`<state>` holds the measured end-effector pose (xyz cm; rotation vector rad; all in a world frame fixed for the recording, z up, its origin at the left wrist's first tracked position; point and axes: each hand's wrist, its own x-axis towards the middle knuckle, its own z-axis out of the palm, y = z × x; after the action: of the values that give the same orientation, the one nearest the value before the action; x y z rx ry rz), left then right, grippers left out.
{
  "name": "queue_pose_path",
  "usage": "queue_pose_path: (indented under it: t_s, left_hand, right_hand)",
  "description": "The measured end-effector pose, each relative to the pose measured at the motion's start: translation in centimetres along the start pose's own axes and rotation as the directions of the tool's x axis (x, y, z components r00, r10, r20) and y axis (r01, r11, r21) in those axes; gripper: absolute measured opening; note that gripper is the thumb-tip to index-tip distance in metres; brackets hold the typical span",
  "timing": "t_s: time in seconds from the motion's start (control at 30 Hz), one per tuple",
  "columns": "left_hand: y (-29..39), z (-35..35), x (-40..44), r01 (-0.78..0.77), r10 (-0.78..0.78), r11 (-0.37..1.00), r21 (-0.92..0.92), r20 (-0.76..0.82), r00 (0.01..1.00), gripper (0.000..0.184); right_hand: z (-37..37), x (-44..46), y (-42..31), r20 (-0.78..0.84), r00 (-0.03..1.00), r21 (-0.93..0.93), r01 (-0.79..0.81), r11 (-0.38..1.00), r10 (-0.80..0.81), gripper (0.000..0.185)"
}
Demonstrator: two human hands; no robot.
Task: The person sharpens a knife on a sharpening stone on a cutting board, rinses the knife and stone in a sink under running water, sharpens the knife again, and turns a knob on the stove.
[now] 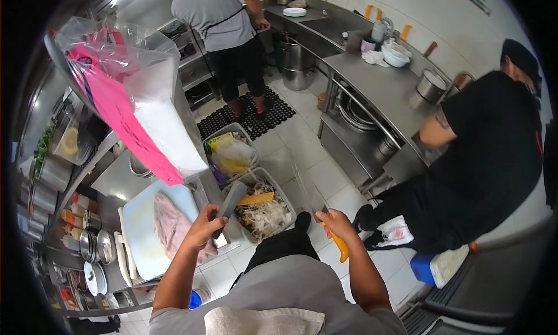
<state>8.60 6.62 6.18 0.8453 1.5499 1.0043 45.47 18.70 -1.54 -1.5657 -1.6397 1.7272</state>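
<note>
My left hand [203, 225] is closed around a grey oblong block that looks like a sharpening stone [233, 196], its upper part sticking out past my fingers. My right hand [336, 223] grips a knife by its yellow handle [339, 246]. The knife's long thin blade [308, 186] points up and away, blurred against the floor tiles. Both hands are held apart in front of my body. Beneath and between them stands a grey bin [283, 198] with pale shredded scraps and a yellow strip inside.
To my left, a pinkish cloth [174, 221] lies on a white cutting board [139, 242]. Pink and clear plastic bags [116, 102] hang above. A second bin [235, 152] stands beyond the first. One person [482, 137] works close on my right; another [215, 21] stands ahead on a black mat [273, 111].
</note>
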Motion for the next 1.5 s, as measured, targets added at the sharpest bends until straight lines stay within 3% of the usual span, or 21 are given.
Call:
queue_pose_path:
  t_s: [0.1,0.23,0.37,0.43,0.57,0.6,0.7,0.73,0.83,0.93,1.1,1.27,1.4,1.47,1.5]
  left_hand:
    - [1.1,1.5,5.0,0.072,-0.075,0.991,-0.111,-0.022,0.997,0.048]
    - [4.3,4.0,12.8,0.056,-0.05,0.955,-0.291,0.028,0.998,0.049]
    - [5.1,5.2,21.7,0.032,-0.044,0.948,-0.317,-0.031,0.999,0.046]
    - [6.8,5.6,25.8,0.007,-0.016,0.941,-0.34,-0.024,1.0,0.044]
    - [11.7,7.5,32.5,-0.018,-0.007,0.896,-0.445,-0.054,0.999,0.037]
    - [13.5,8.2,34.0,-0.032,0.013,0.906,-0.421,-0.048,0.999,0.027]
    - [16.9,10.2,39.6,-0.099,0.105,0.898,-0.429,-0.011,0.994,0.026]
    - [18.0,11.1,41.5,-0.095,0.094,0.875,-0.474,-0.025,0.995,0.035]
    - [20.9,13.4,47.2,-0.096,0.1,0.877,-0.471,-0.018,0.995,0.036]
    - [22.8,14.8,52.4,-0.105,0.103,0.895,-0.433,-0.028,0.994,0.036]
    - [26.0,14.9,58.0,-0.063,0.036,0.939,-0.339,-0.086,0.996,0.039]
    - [27.2,13.6,63.0,-0.079,0.023,0.934,-0.35,-0.162,0.987,0.038]
    - [28.3,12.5,68.3,-0.035,-0.032,0.913,-0.406,-0.158,0.987,0.039]
    - [28.5,11.5,72.3,-0.022,-0.029,0.904,-0.428,-0.112,0.993,0.039]
    - [28.7,11.0,74.8,-0.013,-0.019,0.892,-0.451,-0.066,0.998,0.04]
  right_hand:
    - [-2.0,6.2,-2.7,0.047,0.997,0.08,0.056,0.995,-0.06,0.043]
    - [-5.2,13.0,-8.1,0.073,0.995,0.083,0.061,0.995,-0.067,0.041]
    - [-8.9,19.5,-11.7,0.112,0.991,0.101,0.056,0.993,-0.067,0.045]
    - [-11.0,22.7,-12.9,0.129,0.99,0.116,0.038,0.992,-0.053,0.036]
    - [-15.4,27.2,-15.8,0.084,0.996,0.192,0.023,0.981,-0.04,0.034]
    - [-16.4,28.5,-16.0,0.044,0.997,0.266,0.048,0.963,-0.062,0.035]
    - [-19.7,32.1,-17.5,-0.018,0.998,0.373,0.055,0.926,-0.052,0.034]
    - [-20.7,33.5,-17.8,-0.05,0.997,0.399,0.081,0.913,-0.067,0.033]
    - [-24.0,37.2,-19.8,-0.05,0.996,0.401,0.088,0.912,-0.074,0.034]
    - [-26.9,41.6,-22.3,-0.162,0.984,0.42,0.136,0.897,-0.074,0.036]
    - [-31.7,50.6,-27.8,-0.129,0.987,0.437,0.144,0.888,-0.097,0.037]
    - [-33.6,58.8,-33.4,-0.192,0.967,0.609,0.252,0.752,-0.169,0.033]
    - [-34.7,64.9,-36.2,-0.267,0.941,0.524,0.322,0.788,-0.207,0.032]
    - [-35.6,67.9,-36.7,-0.351,0.895,0.231,0.368,0.901,-0.276,0.036]
    - [-35.9,69.3,-37.0,-0.373,0.891,0.234,0.361,0.903,-0.259,0.036]
